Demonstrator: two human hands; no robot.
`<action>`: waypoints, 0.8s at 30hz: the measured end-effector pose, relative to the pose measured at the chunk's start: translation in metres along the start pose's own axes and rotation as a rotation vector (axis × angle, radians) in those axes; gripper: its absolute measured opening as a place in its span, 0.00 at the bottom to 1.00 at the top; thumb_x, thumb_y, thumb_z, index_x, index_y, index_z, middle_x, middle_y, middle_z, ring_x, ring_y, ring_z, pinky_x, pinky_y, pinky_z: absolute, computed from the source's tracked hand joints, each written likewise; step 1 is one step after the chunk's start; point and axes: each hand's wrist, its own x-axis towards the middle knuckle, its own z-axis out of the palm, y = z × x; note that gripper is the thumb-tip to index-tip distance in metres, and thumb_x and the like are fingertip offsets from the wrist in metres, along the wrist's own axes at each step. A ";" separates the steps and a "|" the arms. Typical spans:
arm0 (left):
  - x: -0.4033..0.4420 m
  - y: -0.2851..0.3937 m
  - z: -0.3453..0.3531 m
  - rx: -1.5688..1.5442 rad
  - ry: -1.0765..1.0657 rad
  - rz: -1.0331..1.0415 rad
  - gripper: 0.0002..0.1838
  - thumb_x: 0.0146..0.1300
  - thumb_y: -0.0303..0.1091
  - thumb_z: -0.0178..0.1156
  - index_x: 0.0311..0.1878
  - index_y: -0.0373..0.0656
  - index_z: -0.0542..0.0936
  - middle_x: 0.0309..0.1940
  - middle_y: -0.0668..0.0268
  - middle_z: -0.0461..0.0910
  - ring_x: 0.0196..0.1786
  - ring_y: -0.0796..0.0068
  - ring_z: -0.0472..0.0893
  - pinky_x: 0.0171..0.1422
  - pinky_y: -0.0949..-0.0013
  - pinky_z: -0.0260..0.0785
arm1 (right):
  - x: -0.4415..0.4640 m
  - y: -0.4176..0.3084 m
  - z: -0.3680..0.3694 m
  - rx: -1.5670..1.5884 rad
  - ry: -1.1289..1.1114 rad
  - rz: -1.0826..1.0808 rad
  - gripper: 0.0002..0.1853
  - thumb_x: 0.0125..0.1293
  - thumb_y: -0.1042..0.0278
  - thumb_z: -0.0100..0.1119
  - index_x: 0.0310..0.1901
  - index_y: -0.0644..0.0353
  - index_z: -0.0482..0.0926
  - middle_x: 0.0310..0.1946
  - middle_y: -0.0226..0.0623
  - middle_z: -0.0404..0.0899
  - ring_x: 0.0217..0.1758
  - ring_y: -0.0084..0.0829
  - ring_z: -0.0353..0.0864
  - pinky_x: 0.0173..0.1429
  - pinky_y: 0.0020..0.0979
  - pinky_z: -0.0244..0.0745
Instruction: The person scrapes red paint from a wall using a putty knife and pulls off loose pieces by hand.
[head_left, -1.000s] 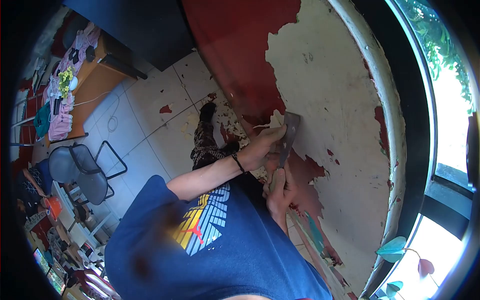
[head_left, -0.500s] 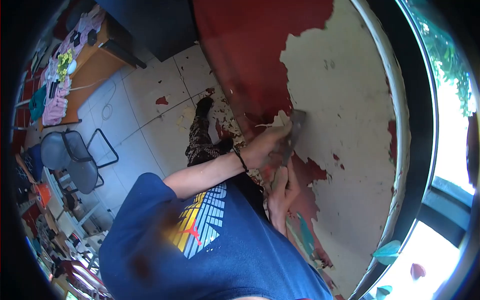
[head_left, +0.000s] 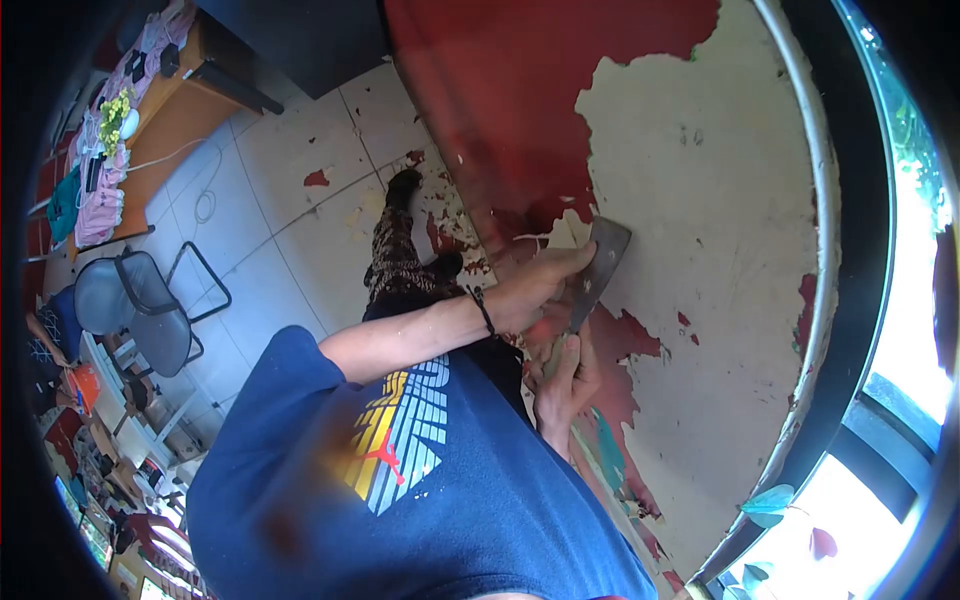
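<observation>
In the head view a paint scraper [head_left: 611,252] with a wide metal blade lies close against the wall, at the border of red paint and bare pale surface. My right hand [head_left: 570,382] is closed around its handle, thumb along the top. My left hand [head_left: 540,290], with a dark bracelet at the wrist, grips the blade's near side, thumb on the metal; its other fingers are partly hidden. Beside the left thumb a pale flake of loosened paint [head_left: 569,231] sticks out from the wall. Red paint [head_left: 500,110] covers the wall's left part; the pale stripped area [head_left: 720,200] spreads right.
Paint chips [head_left: 317,179] litter the tiled floor [head_left: 290,210] near my leg [head_left: 395,240]. A chair [head_left: 150,305] and a wooden desk [head_left: 190,95] stand to the left. A window frame [head_left: 875,300] runs along the right, with plant leaves [head_left: 768,507] below. Another person's arm [head_left: 48,340] shows at far left.
The scraper blade was blurred and narrower; now its flat face shows more clearly. Both hands keep their grip. The whole view has shifted slightly.
</observation>
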 end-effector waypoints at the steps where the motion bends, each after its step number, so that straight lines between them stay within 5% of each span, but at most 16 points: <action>1: 0.002 0.003 0.001 0.000 -0.023 0.013 0.18 0.65 0.53 0.50 0.38 0.47 0.74 0.28 0.72 0.74 0.31 0.78 0.76 0.32 0.75 0.66 | 0.003 -0.006 0.002 0.017 -0.021 -0.006 0.22 0.72 0.65 0.38 0.66 0.57 0.58 0.21 0.25 0.63 0.15 0.12 0.57 0.17 0.15 0.51; 13: 0.000 0.001 -0.003 0.014 -0.035 0.039 0.19 0.66 0.52 0.47 0.39 0.45 0.74 0.28 0.71 0.75 0.30 0.78 0.76 0.31 0.77 0.65 | 0.004 -0.009 0.012 0.062 -0.004 0.011 0.21 0.70 0.66 0.40 0.62 0.63 0.62 0.20 0.28 0.65 0.14 0.14 0.59 0.14 0.17 0.52; 24: -0.005 0.002 0.004 0.041 -0.015 0.094 0.21 0.64 0.57 0.48 0.37 0.46 0.73 0.28 0.70 0.74 0.30 0.78 0.76 0.31 0.78 0.64 | -0.002 -0.005 0.003 0.049 -0.025 0.008 0.21 0.72 0.64 0.37 0.65 0.58 0.60 0.21 0.26 0.64 0.14 0.12 0.57 0.15 0.16 0.51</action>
